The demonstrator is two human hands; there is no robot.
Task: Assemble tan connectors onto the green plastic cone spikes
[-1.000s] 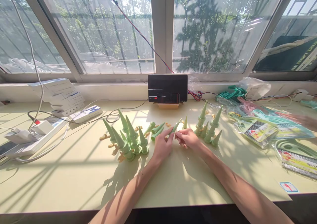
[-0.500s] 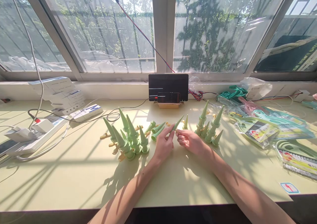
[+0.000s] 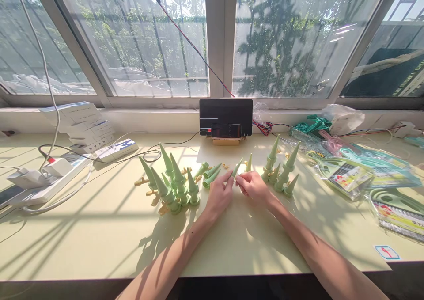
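Note:
My left hand (image 3: 219, 195) is closed on a green cone-shaped spike (image 3: 236, 168) that points up and away. My right hand (image 3: 254, 187) meets it fingertip to fingertip at the spike's base, fingers pinched on something too small to name. Left of my hands stands a cluster of green spikes (image 3: 172, 183) with tan valve pieces (image 3: 141, 181). Right of them is a second cluster of upright spikes (image 3: 281, 169). A few loose green cones (image 3: 209, 172) lie just beyond my left hand.
A dark tablet with a phone (image 3: 225, 123) leans on a stand at the windowsill. A power strip with cables (image 3: 43, 180) and white boxes (image 3: 84, 125) lie at the left. Packaged goods in plastic (image 3: 361, 172) cover the right side of the yellow-green table (image 3: 99, 238).
Both hands stayed together at the spike with only small finger shifts. A blurred hand at the far right edge has gone out of view.

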